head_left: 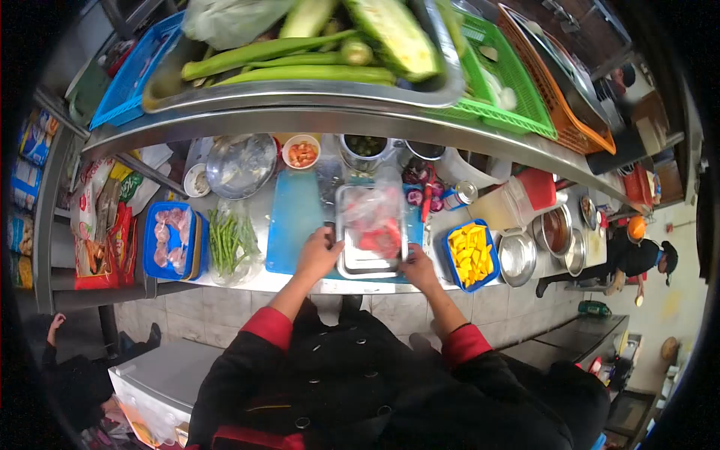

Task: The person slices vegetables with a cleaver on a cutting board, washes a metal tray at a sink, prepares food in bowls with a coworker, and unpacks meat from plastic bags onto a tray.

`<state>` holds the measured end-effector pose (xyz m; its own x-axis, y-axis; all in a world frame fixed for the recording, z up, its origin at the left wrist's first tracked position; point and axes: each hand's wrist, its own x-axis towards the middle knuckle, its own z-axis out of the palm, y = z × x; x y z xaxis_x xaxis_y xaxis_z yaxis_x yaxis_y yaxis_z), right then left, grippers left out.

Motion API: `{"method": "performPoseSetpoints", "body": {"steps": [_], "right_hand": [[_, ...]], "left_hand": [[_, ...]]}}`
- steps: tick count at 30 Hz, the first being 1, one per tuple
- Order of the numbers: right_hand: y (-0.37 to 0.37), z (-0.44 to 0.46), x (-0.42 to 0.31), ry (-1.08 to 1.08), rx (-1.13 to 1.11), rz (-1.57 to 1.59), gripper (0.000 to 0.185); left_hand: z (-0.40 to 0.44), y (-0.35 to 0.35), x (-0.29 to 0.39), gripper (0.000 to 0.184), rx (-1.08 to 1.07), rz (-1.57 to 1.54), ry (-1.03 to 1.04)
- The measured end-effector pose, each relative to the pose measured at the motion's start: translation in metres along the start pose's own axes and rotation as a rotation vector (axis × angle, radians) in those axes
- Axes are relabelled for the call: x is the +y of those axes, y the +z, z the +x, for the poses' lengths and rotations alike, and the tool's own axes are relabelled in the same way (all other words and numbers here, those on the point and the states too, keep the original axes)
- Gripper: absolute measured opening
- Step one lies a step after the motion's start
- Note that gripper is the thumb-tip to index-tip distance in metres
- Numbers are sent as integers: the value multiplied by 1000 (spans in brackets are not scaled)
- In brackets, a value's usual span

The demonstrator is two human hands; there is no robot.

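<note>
A metal tray (346,264) lies on the counter, partly over a blue cutting board (292,217). In it rests a clear plastic bag of red meat (379,234). My left hand (319,253) is at the tray's left edge, fingers curled toward the rim. At the lower right corner, my right hand (418,266) has its fingers bent against the rim. Right of the tray are cut purple onions (415,196), a red-handled tool (427,196) and a can (460,195). A blue container of yellow pieces (471,255) stands beside my right hand.
Overhead, a shelf (300,120) bears a tray of green vegetables. On the counter's left are raw meat in a blue container (171,236) and green beans (226,240). Metal bowls (517,259) stand right. Another person (637,255) is at far right, another (75,382) at lower left.
</note>
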<state>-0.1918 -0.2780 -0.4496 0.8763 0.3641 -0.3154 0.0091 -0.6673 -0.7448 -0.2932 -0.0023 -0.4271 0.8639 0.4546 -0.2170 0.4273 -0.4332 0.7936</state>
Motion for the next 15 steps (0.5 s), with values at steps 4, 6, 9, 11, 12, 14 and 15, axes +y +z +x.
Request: {"method": "performPoseSetpoints", "body": {"steps": [4, 6, 9, 11, 12, 14, 15], "right_hand": [[36, -5, -2, 83, -186, 344, 43], [32, -12, -25, 100, -225, 394, 42], [34, -10, -24, 199, -440, 506, 46], [41, -4, -16, -36, -530, 338, 60], [42, -2, -19, -191, -377, 102, 64], [48, 5, -28, -394, -172, -119, 60], [51, 10, -35, -589, 43, -345, 56]], "left_hand": [[-5, 12, -26, 52, -62, 184, -106], [-1, 16, -49, 48, 14, 224, -138], [0, -6, -54, 33, 182, 125, -158], [-2, -19, -64, 23, 369, 55, -48], [-9, -31, -55, 20, 394, 22, -41], [-24, -48, -57, 12, 419, -118, -20], [-31, -57, -73, 13, 441, -41, 89]]}}
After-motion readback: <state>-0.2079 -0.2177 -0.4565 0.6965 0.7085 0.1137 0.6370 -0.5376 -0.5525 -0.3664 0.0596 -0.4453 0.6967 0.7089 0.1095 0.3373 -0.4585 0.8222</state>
